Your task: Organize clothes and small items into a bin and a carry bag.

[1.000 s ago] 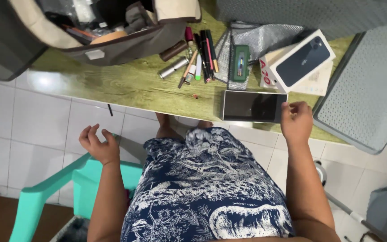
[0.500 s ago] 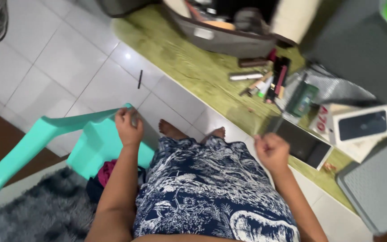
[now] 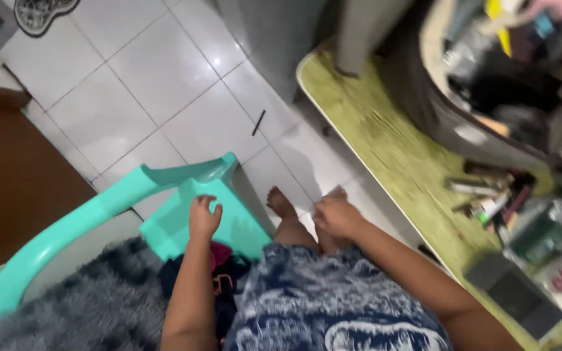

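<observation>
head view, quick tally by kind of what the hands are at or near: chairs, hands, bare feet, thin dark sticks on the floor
Teal plastic chair: 1, touched by the left hand
Hands: 2, the right hand over the lap
Bare feet: 2
Thin dark stick on floor tiles: 1
Total: 6

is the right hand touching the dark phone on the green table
No, the right hand is down over the knee by the bare feet, well apart from the dark phone lying on the green table.

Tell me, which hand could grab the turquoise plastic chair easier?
The left hand. It already rests on the turquoise plastic chair, fingers spread on its seat. The right hand is off the chair, near the knees.
</observation>
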